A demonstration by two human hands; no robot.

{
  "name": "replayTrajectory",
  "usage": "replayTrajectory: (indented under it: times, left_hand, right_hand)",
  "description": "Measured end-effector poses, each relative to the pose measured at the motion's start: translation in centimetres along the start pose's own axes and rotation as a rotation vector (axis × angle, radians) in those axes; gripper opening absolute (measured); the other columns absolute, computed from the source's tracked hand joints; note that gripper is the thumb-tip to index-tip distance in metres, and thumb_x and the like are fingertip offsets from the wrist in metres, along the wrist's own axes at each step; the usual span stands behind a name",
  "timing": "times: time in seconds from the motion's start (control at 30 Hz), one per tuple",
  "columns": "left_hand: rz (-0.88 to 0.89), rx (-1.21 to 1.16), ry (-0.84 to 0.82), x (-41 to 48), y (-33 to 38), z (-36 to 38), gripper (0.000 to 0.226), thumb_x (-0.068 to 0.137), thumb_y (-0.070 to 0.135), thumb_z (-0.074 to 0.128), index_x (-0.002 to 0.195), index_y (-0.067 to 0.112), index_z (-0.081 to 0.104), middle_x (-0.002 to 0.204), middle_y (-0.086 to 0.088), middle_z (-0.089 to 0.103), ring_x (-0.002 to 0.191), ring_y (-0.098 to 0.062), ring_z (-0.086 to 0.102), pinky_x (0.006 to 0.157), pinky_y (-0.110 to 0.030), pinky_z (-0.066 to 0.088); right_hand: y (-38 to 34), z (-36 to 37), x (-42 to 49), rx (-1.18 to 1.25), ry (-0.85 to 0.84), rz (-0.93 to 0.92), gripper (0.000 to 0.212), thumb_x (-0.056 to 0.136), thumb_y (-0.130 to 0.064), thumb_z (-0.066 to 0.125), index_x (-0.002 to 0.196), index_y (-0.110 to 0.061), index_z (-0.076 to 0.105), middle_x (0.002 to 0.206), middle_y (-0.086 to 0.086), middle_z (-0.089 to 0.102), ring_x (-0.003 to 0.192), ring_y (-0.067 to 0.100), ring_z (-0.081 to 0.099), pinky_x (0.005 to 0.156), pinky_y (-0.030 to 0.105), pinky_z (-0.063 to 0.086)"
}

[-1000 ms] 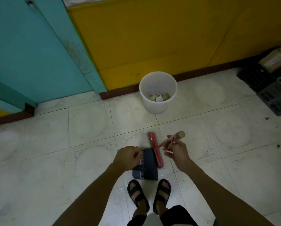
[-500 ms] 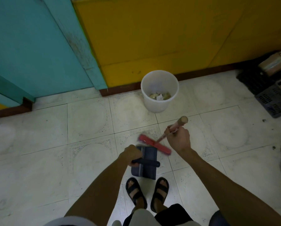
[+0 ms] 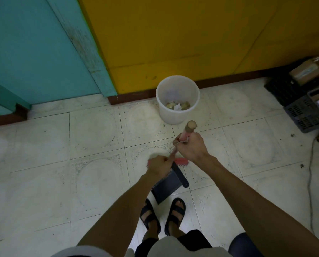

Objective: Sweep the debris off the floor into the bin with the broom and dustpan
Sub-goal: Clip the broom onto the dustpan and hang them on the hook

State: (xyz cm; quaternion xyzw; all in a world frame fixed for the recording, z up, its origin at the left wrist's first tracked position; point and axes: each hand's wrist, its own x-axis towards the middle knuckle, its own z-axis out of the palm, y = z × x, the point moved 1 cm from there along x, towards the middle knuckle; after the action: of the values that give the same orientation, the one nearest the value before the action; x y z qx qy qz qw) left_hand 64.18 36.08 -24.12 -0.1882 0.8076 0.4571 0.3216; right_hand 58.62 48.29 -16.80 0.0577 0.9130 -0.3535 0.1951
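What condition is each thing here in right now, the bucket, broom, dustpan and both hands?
White plastic bin: upright by the yellow wall, open-topped, some scraps inside.
Red-headed broom with wooden handle: gripped, tilted, its head near the floor.
Dark dustpan: held, hanging in front of the feet.
Left hand: closed on the dustpan's handle.
Right hand: closed round the broom handle.

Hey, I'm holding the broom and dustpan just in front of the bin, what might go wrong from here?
1. The dustpan, gripped by your left hand, hangs tilted above your sandalled feet; anything still in it may slide out onto them.
2. The broom in your right hand crosses close over the pan, so the two may knock together.
3. The white bin looks light; the broom's handle end sits near its rim and might tip it.
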Motion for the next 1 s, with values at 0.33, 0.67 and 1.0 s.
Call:
replayTrajectory:
  times: [0.33, 0.67, 1.0]
  left_hand:
    - [0.047, 0.046, 0.125, 0.6, -2.9, 1.1, 0.032, 0.092, 0.01, 0.056, 0.071, 0.03, 0.041, 0.07, 0.01, 0.048, 0.062, -0.003, 0.045, 0.058, -0.007, 0.042]
    - [0.079, 0.077, 0.2, 1.3, -3.9, 1.9, 0.028, 0.09, 0.022, 0.061, 0.067, 0.025, 0.045, 0.07, 0.004, 0.059, 0.061, -0.009, 0.052, 0.056, -0.013, 0.037]
    - [0.076, -0.035, 0.213, 2.0, -5.0, 0.9, 0.033, 0.085, 0.019, 0.067, 0.084, 0.037, 0.04, 0.074, 0.019, 0.047, 0.077, -0.011, 0.051, 0.069, -0.02, 0.044]
  right_hand:
    - [-2.0, 1.6, 1.0, -0.125, -0.148, -0.134, 0.027, 0.074, -0.029, 0.061, 0.078, -0.005, 0.071, 0.074, 0.009, 0.072, 0.075, 0.025, 0.068, 0.071, 0.043, 0.059]
    - [-4.3, 1.8, 0.9, -0.177, -0.299, -0.276, 0.018, 0.074, -0.024, 0.065, 0.074, -0.007, 0.072, 0.07, 0.007, 0.072, 0.07, 0.023, 0.069, 0.065, 0.042, 0.059]
    - [-4.2, 2.6, 0.5, -0.203, -0.37, -0.345, 0.015, 0.072, -0.024, 0.064, 0.064, -0.011, 0.065, 0.062, 0.003, 0.067, 0.062, 0.016, 0.064, 0.054, 0.03, 0.052]
